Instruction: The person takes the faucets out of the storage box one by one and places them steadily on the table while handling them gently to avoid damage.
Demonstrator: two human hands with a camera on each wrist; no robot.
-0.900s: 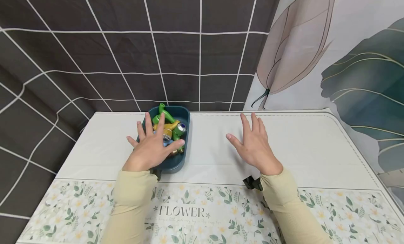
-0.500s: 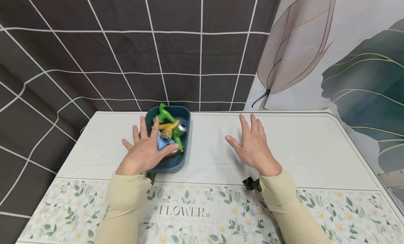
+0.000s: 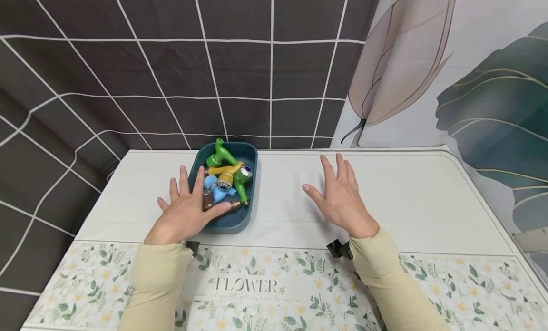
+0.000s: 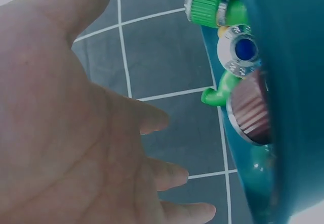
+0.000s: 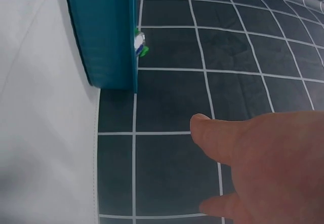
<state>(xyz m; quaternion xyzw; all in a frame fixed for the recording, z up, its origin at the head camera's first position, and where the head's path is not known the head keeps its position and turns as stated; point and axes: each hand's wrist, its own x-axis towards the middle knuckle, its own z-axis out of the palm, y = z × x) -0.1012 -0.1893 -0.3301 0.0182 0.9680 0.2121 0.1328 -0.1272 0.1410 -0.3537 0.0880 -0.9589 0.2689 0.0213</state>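
A dark blue-green plastic bin [image 3: 231, 225] stands left of centre at the back of the table. Inside lie several plastic taps: a green tap [image 3: 224, 153] against the far wall, a yellow tap [image 3: 225, 171], a second green tap [image 3: 241, 192], a blue tap [image 3: 220, 193] and a brown tap [image 4: 250, 107], partly hidden by fingers in the head view. My left hand [image 3: 183, 213], fingers spread, hovers over the bin's near left side and holds nothing. To the right, over the white table, my right hand [image 3: 342, 201] hangs with straight fingers, apart from everything.
White cloth [image 3: 282, 198] covers the back of the table. Nearer the front is a floral band [image 3: 244, 269] with the word FLOWER. A dark gridded curtain [image 3: 239, 69] rises behind the bin, with a leaf-patterned curtain [image 3: 398, 64] at the right.
My left hand has drifted left and toward me, uncovering more of the taps in the bin. The right hand has shifted very slightly left. The bin and taps have stayed put.
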